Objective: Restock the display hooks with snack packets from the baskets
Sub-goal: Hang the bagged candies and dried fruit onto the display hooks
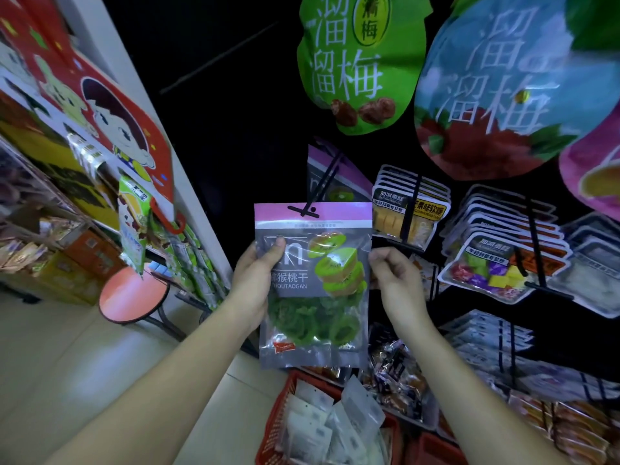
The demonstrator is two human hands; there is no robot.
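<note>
Both forearms reach upward; left hand (256, 285) grips the kiwi packet (313, 290) by its left edge, thumb on the front; right hand (394, 280) is curled at the right edge, whether pinching it I cannot tell; the packet's pink header sits on a black hook (303, 210), above the red basket (284, 396) of pale packets.

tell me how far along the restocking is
Done: matching packets already hang on the hook. In hand: the left hand grips the kiwi packet, its header at the hook's tip; the right hand is at its right edge. Left: the red basket below holds more loose packets.
</note>
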